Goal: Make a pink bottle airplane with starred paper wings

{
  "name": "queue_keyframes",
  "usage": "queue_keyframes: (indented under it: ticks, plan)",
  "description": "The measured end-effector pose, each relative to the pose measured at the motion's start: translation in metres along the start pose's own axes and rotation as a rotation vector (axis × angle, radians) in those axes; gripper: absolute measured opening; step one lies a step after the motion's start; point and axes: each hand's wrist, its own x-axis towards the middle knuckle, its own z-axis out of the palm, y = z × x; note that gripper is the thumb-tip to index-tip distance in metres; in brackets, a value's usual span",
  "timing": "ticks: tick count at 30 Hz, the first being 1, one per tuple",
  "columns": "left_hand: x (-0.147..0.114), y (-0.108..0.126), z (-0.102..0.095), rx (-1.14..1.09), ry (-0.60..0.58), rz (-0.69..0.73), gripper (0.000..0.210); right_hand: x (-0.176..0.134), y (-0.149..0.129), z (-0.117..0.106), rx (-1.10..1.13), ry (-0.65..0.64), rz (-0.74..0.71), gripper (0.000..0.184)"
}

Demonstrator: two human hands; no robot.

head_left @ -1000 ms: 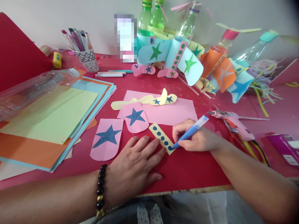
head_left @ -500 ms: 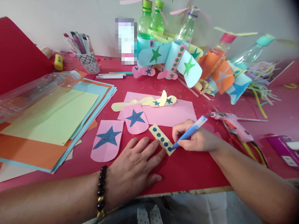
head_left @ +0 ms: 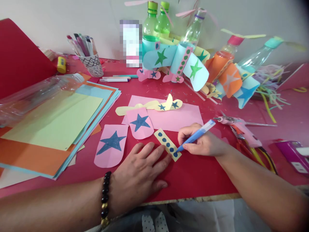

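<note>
Five round dots of dark blue ink, in one row on a yellow paper strip (head_left: pixel 168 144), narrow, flat and straight-edged, lying on the red table (head_left: pixel 200 180) between both hands. Smooth plastic for the slim blue marker (head_left: pixel 196 135), with a paler, translucent end; tip just beside the lowest dots, at the right edge of the strip, but cannot tell whether touching the paper. Pinched, this marker, between the thumb and bent fingers of the right hand (head_left: pixel 205 143), with forearm slanting in from the lower right. Laid palm down, with fingers a little spread: the left hand (head_left: pixel 138 174), two fingertips touching the left edge of the strip and covering a bit of it, thumb apart on the table, and around the wrist a bracelet (head_left: pixel 105 195) of shiny black and gold beads. Near these fingers, two pink paper pieces (head_left: pixel 111 146) with rounded ends and blue stars, one overlapping a pink sheet (head_left: pixel 178 120). On that sheet, a curled yellow cut-out (head_left: pixel 151 105). Toward the left, a stack of coloured paper (head_left: pixel 53 119) beneath a clear bottle (head_left: pixel 48 88). Behind, upright and tilted bottles (head_left: pixel 151 30) with paper wings; on the right, a pink glue gun (head_left: pixel 248 133), near the right forearm.
</note>
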Motion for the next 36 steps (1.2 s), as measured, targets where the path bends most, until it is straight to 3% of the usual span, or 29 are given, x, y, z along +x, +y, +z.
queue_keyframes:
  ticks: [36]
  plan:
    - [-0.0007,-0.0001,0.0014,-0.006,-0.002,-0.001,0.054,-0.0013,0.0004,0.0022,-0.040,-0.078,-0.015,0.005]
